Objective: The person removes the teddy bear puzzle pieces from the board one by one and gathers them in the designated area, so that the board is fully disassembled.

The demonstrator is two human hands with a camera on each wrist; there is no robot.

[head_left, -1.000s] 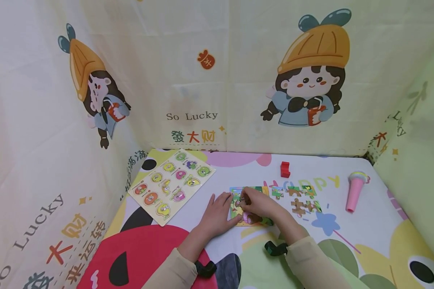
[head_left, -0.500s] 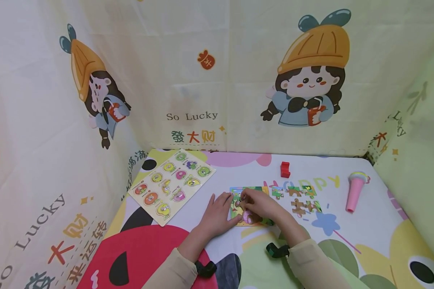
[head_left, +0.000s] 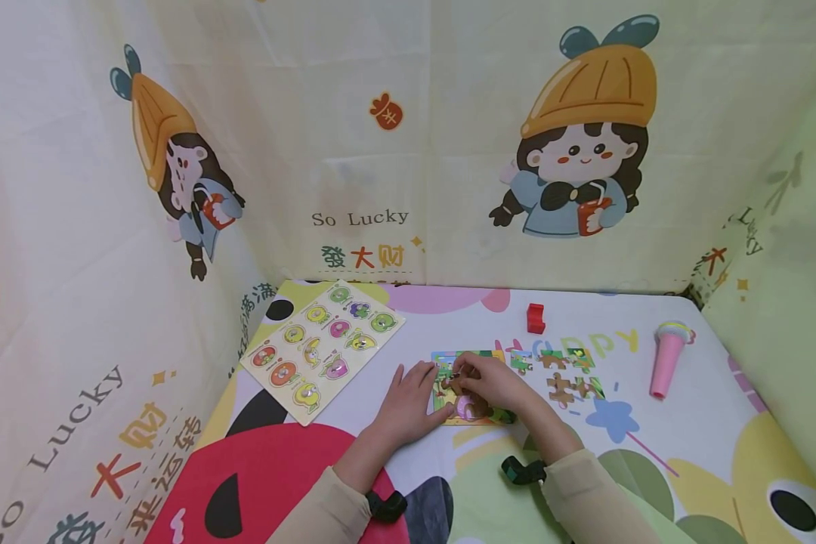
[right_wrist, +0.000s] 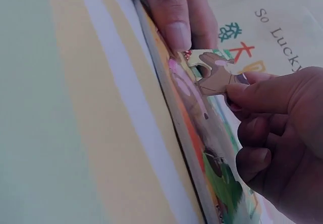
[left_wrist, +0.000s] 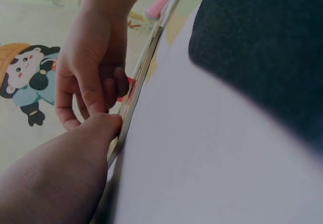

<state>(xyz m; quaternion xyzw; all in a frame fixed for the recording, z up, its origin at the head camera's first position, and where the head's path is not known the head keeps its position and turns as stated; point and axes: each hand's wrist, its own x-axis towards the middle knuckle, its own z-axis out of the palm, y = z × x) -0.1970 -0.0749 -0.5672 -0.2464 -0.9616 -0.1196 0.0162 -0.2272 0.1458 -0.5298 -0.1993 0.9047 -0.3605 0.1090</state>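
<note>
A jigsaw puzzle board (head_left: pixel 465 418) with a bright picture lies on the table, partly hidden under both hands. My left hand (head_left: pixel 408 406) rests at its left edge, fingers extended and thumb along the near side. Over the board, my right hand (head_left: pixel 495 385) pinches a brown jigsaw piece (right_wrist: pixel 217 75) between thumb and fingers. The right wrist view shows that piece tilted just above the board, close to the left hand's thumb (right_wrist: pixel 177 35). Several loose jigsaw pieces (head_left: pixel 561 388) lie to the right of the board.
At the left is a wooden fruit-picture board (head_left: pixel 323 351). Behind the loose pieces stands a small red block (head_left: pixel 536 319). A pink toy microphone (head_left: pixel 666 363) lies at the right. Printed cloth walls (head_left: pixel 462 204) enclose the table's back and sides.
Small shifts of the right hand's fingers and wrist over the board, the piece still pinched. The left hand stays in place.
</note>
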